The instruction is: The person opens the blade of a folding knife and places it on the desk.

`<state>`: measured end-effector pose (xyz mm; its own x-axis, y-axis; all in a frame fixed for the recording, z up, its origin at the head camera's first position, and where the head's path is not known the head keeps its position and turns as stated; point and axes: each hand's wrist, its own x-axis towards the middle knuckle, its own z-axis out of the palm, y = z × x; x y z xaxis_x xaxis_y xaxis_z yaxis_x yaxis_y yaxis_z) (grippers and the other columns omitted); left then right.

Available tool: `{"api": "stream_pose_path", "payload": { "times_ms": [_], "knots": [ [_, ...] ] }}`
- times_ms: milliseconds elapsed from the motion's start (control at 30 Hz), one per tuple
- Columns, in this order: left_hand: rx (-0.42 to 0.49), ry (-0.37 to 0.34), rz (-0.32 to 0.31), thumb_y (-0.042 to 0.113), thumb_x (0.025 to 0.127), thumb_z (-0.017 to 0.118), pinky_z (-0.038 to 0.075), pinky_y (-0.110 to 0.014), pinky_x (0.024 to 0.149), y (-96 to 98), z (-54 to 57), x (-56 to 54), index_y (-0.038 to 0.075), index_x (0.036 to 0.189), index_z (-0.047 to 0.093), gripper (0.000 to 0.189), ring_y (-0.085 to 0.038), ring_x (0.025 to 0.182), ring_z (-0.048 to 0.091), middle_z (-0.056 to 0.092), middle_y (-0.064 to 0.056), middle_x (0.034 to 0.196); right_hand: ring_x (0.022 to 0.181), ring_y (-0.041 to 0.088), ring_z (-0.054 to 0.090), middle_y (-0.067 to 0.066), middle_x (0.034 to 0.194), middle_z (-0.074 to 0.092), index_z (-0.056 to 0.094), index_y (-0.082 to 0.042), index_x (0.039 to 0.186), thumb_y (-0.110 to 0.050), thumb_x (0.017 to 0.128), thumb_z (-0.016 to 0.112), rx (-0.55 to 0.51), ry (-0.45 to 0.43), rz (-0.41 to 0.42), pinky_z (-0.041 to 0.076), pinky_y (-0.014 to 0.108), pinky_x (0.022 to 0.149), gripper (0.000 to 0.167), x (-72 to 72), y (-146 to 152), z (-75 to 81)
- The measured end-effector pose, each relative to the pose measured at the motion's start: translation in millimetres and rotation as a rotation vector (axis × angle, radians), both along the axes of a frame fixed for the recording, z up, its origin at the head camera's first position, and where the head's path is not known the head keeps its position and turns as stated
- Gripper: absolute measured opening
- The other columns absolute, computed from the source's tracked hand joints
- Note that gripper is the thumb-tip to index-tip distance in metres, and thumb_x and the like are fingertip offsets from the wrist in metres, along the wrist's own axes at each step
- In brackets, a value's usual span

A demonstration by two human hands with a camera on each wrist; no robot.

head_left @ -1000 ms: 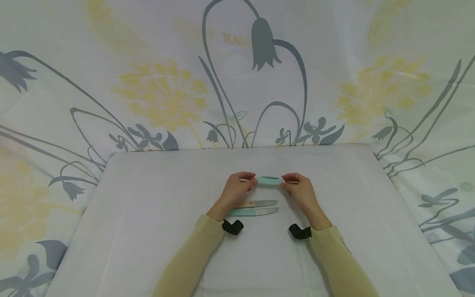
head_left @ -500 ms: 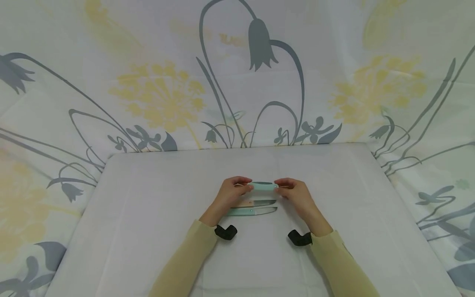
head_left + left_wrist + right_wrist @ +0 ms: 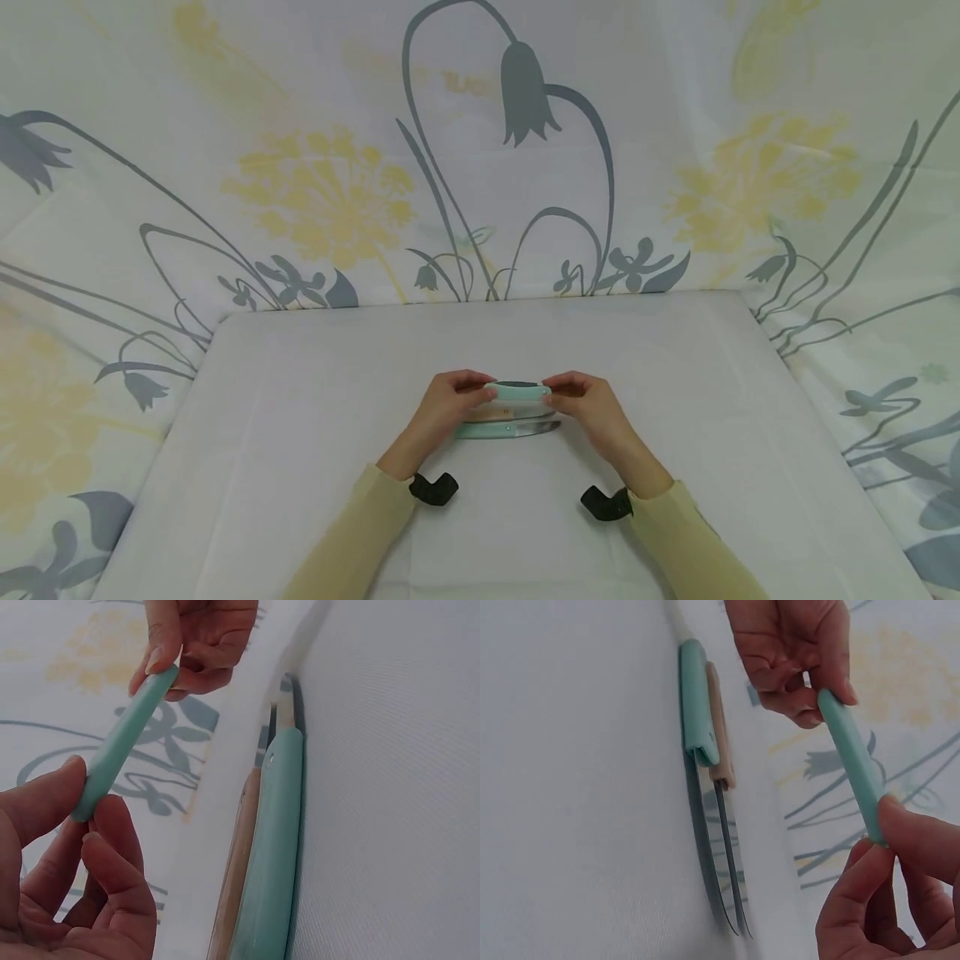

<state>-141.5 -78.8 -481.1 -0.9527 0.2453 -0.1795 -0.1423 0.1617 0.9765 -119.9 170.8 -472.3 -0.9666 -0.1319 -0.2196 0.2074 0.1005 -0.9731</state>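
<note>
A folded mint-green folding knife (image 3: 517, 391) is held level between both hands, just above the table. My left hand (image 3: 442, 408) pinches its left end between thumb and fingers. At the other end, the thumb and fingers of my right hand (image 3: 596, 408) pinch it too. A dark strip shows along its far edge in the head view. Below lie two unfolded knives, side by side with blades pointing right: one with a beige handle (image 3: 718, 724), partly covered by the held knife and fingers in the head view, and one with a mint-green handle (image 3: 270, 847), nearer me.
A white cloth covers the table (image 3: 315, 433). Behind its far edge stands a flower-patterned cloth backdrop (image 3: 465, 192), which also runs along both sides. A black wrist mount (image 3: 433, 489) sits at the left sleeve, and another black mount (image 3: 606, 503) at the right.
Both hands have brought the folded knife nearer to me and a little left, from beyond the two lying knives to partly over the beige one. Both grips stay on it.
</note>
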Motion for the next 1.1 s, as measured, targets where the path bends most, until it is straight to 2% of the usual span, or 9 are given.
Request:
{"api": "stream_pose_path", "payload": {
  "times_ms": [167, 267, 300, 633, 733, 833, 933, 1000, 1100],
  "knots": [
    [-0.022, -0.005, 0.015, 0.02, 0.089, 0.077, 0.05, -0.027, 0.077, -8.2, 5.6, 10.2, 0.006, 0.109, 0.075, 0.025, -0.014, 0.09, 0.06, 0.07, -0.001, 0.1, 0.096, 0.019, 0.062, 0.011, 0.107, 0.068, 0.065, 0.01, 0.115, 0.001, 0.088, 0.07, -0.05, 0.017, 0.034, 0.052, 0.027, 0.083, 0.029, 2.7, -5, -2.8],
    [-0.016, -0.022, 0.026, 0.02, 0.087, 0.079, 0.048, -0.028, 0.071, -13.1, 5.2, 15.3, 0.006, 0.107, 0.076, 0.025, -0.015, 0.084, 0.059, 0.07, -0.003, 0.095, 0.095, 0.019, 0.06, 0.01, 0.106, 0.068, 0.067, 0.008, 0.113, -0.001, 0.087, 0.073, -0.026, 0.021, 0.061, 0.05, 0.026, 0.081, 0.028, 3.0, -7, -4.6],
    [-0.011, -0.03, 0.027, 0.022, 0.086, 0.08, 0.048, -0.028, 0.07, -14.8, 0.7, 15.2, 0.006, 0.107, 0.076, 0.027, -0.015, 0.083, 0.059, 0.071, -0.003, 0.095, 0.094, 0.019, 0.06, 0.009, 0.105, 0.068, 0.068, 0.007, 0.112, -0.002, 0.087, 0.073, -0.017, 0.02, 0.067, 0.05, 0.025, 0.08, 0.028, 3.2, -8, -4.5],
    [-0.026, -0.061, 0.078, 0.018, 0.085, 0.08, 0.05, -0.029, 0.073, -18.7, -0.8, 27.4, 0.004, 0.105, 0.076, 0.025, -0.014, 0.083, 0.061, 0.072, -0.003, 0.097, 0.101, 0.02, 0.059, 0.008, 0.115, 0.069, 0.068, 0.003, 0.12, -0.022, 0.091, 0.075, 0.048, 0.071, 0.176, 0.049, 0.028, 0.083, 0.038, 1.9, -16, -2.7],
    [-0.031, -0.059, 0.08, 0.014, 0.085, 0.079, 0.05, -0.029, 0.071, -17.6, 5.0, 32.7, 0.003, 0.105, 0.077, 0.023, -0.013, 0.081, 0.06, 0.073, -0.003, 0.096, 0.101, 0.022, 0.058, 0.006, 0.116, 0.069, 0.07, 0.0, 0.119, -0.028, 0.092, 0.074, 0.063, 0.072, 0.196, 0.05, 0.031, 0.082, 0.039, 2.4, -23, -1.8],
    [-0.021, -0.051, 0.07, 0.01, 0.085, 0.078, 0.05, -0.03, 0.07, -16.2, 19.0, 40.1, 0.0, 0.103, 0.076, 0.021, -0.013, 0.078, 0.06, 0.073, -0.003, 0.093, 0.104, 0.023, 0.057, 0.005, 0.115, 0.069, 0.072, -0.002, 0.118, -0.03, 0.092, 0.073, 0.072, 0.073, 0.215, 0.048, 0.034, 0.084, 0.037, 3.3, -29, 0.9],
    [-0.014, -0.048, 0.063, 0.007, 0.085, 0.077, 0.051, -0.032, 0.071, -15.2, 27.2, 45.6, -0.002, 0.102, 0.076, 0.019, -0.015, 0.077, 0.06, 0.073, -0.004, 0.091, 0.105, 0.022, 0.057, 0.004, 0.113, 0.069, 0.073, -0.004, 0.115, -0.029, 0.093, 0.072, 0.081, 0.069, 0.227, 0.046, 0.034, 0.086, 0.033, 4.2, -35, 1.4],
    [-0.015, -0.048, 0.069, 0.007, 0.085, 0.077, 0.051, -0.034, 0.071, -14.9, 25.2, 47.0, 0.0, 0.101, 0.076, 0.018, -0.018, 0.077, 0.061, 0.073, -0.004, 0.091, 0.103, 0.021, 0.057, 0.004, 0.111, 0.07, 0.074, -0.005, 0.113, -0.027, 0.093, 0.072, 0.082, 0.065, 0.229, 0.046, 0.033, 0.085, 0.03, 5.1, -38, 1.9],
    [-0.017, -0.04, 0.086, 0.008, 0.085, 0.078, 0.051, -0.035, 0.069, -14.0, 15.1, 46.4, 0.0, 0.102, 0.076, 0.019, -0.022, 0.079, 0.062, 0.073, -0.005, 0.09, 0.098, 0.02, 0.057, 0.004, 0.108, 0.07, 0.075, -0.005, 0.109, -0.025, 0.093, 0.072, 0.088, 0.06, 0.23, 0.046, 0.033, 0.082, 0.025, 6.3, -41, 0.9]
  ]
}}
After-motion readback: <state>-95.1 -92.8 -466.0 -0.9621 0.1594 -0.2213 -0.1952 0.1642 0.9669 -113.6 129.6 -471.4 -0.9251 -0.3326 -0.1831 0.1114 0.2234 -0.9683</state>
